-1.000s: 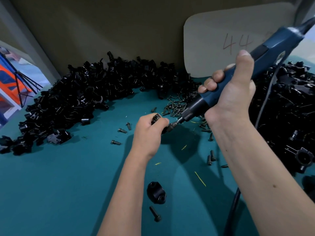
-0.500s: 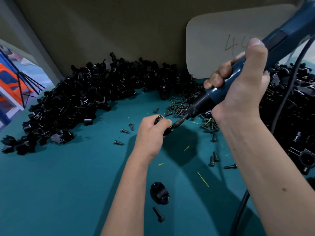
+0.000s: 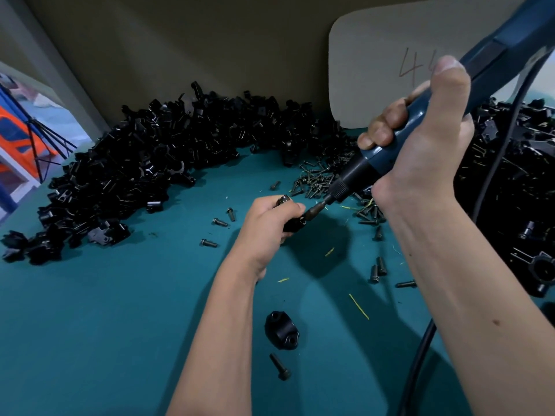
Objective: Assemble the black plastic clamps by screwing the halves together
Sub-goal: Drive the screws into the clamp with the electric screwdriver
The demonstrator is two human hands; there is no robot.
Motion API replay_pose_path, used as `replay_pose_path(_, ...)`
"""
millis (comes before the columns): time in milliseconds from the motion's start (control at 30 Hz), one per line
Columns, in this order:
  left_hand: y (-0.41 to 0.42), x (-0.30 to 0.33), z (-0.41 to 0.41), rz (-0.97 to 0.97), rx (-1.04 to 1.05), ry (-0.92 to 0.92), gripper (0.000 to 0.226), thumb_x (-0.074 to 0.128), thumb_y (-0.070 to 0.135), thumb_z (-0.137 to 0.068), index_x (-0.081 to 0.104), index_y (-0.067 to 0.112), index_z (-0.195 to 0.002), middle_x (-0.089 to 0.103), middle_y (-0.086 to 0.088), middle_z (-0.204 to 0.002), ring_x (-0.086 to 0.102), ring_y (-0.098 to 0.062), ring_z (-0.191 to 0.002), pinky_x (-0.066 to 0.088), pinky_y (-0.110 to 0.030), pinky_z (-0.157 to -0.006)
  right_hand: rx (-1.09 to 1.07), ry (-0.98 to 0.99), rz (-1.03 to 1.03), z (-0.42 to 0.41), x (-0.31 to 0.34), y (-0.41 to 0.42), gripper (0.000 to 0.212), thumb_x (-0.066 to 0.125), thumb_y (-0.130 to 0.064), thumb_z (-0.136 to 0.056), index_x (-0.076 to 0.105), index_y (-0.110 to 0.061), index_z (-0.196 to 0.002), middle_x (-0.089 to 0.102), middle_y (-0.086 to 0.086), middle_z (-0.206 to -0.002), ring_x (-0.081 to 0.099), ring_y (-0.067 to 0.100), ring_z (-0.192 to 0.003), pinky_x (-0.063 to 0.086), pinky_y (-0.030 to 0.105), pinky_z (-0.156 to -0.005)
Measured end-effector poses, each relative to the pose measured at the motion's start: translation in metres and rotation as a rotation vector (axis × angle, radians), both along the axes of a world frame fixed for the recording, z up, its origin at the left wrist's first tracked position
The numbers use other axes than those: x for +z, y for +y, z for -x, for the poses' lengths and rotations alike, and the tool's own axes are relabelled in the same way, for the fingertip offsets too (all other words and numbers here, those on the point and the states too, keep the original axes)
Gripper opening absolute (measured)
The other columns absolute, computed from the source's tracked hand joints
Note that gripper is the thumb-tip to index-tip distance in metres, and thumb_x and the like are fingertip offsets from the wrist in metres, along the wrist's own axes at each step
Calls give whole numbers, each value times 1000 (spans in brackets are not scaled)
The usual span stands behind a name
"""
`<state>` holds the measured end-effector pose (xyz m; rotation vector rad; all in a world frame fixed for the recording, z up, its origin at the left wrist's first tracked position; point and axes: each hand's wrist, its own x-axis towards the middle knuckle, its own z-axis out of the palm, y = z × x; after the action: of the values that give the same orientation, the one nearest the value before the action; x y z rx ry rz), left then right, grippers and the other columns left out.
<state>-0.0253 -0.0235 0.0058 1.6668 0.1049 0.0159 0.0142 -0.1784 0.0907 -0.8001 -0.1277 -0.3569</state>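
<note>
The clamp [image 3: 292,225] is a small black plastic piece, mostly hidden inside the left hand [image 3: 267,223], which is closed tightly around it above the middle of the teal tabletop [image 3: 105,325]; only a dark end and a glinting metal corner near the thumb show. The right hand [image 3: 426,145] is wrapped fully around a blue electric screwdriver [image 3: 387,151], thumb laid along its body, and the tilted bit [image 3: 315,210] meets the clamp at the left hand's fingertips. One black cord [image 3: 420,355] trails down from the tool past the right forearm. One separate clamp half [image 3: 280,330] with two visible holes lies near the left forearm, with one single screw [image 3: 280,366] just beside it. Three loose screws [image 3: 220,222] lie left of the hand, and a heap of screws [image 3: 318,178], too many to count, sits behind the bit. A large pile of black parts [image 3: 150,163] curves along the back wall to the left, and another pile [image 3: 525,190] fills the right side; neither can be counted. One pale board [image 3: 375,70] with red handwritten digits leans against the wall.
</note>
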Motion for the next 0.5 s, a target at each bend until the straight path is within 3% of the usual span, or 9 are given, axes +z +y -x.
replay_pose_path(200, 1, 3, 1, 68, 13, 50, 25, 61, 30, -77, 39, 23, -69, 31, 8, -53, 22, -6, -39, 15, -19, -38, 9, -42, 1, 0, -1, 4, 35, 53, -28, -105, 42, -16, -75, 44, 4, -59, 38, 19, -46, 37, 30, -50)
replay_pose_path(333, 3, 2, 0, 84, 31, 56, 32, 62, 20, -91, 40, 21, -68, 31, 8, -52, 23, -5, -38, 15, -19, -37, 0, -63, 7, 0, -2, 7, 36, 53, -28, -105, 42, -16, -73, 43, 4, -59, 38, 19, -45, 37, 30, -49)
replay_pose_path(500, 2, 3, 0, 73, 22, 59, 29, 62, 23, -87, 40, 21, -68, 31, 7, -54, 24, -4, -38, 15, -19, -37, 3, -36, -18, -1, -5, 5, 37, 53, -30, -106, 43, -16, -73, 44, 4, -59, 38, 18, -46, 37, 30, -49)
